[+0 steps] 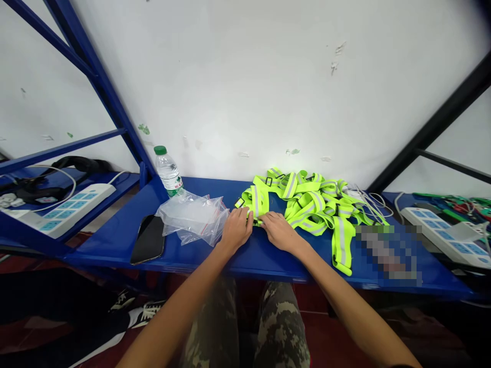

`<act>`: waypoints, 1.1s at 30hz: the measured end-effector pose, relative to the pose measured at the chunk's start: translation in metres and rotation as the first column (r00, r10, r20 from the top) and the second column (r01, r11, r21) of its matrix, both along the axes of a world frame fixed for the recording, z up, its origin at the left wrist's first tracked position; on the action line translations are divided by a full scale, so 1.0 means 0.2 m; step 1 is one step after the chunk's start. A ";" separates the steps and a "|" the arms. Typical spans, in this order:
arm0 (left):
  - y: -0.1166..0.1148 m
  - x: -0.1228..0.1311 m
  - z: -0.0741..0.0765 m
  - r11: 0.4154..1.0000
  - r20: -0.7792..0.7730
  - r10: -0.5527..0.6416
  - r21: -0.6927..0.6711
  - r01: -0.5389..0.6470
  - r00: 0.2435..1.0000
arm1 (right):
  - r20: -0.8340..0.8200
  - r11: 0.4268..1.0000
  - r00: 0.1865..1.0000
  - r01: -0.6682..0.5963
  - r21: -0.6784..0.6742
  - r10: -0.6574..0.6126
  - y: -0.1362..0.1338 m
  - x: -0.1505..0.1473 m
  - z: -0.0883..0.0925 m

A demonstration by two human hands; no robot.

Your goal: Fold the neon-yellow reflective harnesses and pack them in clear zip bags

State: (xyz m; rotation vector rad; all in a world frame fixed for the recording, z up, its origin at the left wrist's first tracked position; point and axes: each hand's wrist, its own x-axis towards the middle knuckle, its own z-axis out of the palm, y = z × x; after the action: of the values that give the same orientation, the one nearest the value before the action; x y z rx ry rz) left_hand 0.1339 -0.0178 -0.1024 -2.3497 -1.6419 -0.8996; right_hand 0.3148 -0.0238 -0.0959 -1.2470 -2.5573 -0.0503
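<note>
As your head camera looks down over the blue steel shelf (115, 248), the work sits directly in front of you, within easy reach of both arms. At 12 o'clock your left hand (237, 230) is half-curled, its fingertips on a neon-yellow reflective strap (253, 202); you can't tell whether it pinches the webbing or only rests there. Your right hand (281, 231) lies open and palm down on the same strap, apparently pinning it to the shelf rather than gripping it. The strap belongs to a tangled heap of hi-vis reflective vests (312, 204) spreading from 12 to 1 o'clock. At 11 o'clock, clear zip bags (192, 220) lie just left of your hands, probably kept close for easy reach, with a water bottle (168, 171) behind them by the wall. A black smartphone (148, 239) sits at 10 o'clock. Power strips (441, 235) at 3 o'clock and (69, 212) at 9 o'clock stay off to the sides, away from your hands.
</note>
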 end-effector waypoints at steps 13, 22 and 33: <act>0.16 0.04 0.05 0.939 -0.173 0.162 -0.276 -0.205 0.972 | 0.012 0.980 0.994 0.113 -0.164 -0.113 0.14 -0.03 0.04; 0.13 0.07 0.05 0.966 -0.083 0.175 -0.178 -0.188 0.981 | -0.008 0.960 0.979 0.200 -0.197 -0.205 0.19 -0.05 0.00; 0.15 0.08 -0.01 0.974 -0.103 0.137 -0.165 -0.153 0.985 | -0.044 0.989 0.991 0.120 -0.084 -0.124 0.17 -0.03 0.02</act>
State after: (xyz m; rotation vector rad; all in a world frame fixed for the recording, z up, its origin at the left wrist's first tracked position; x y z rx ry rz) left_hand 0.1502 0.0118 -0.1039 -2.3007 -1.8940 -0.6374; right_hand 0.3091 0.0096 -0.0926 -1.4165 -2.4606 0.0587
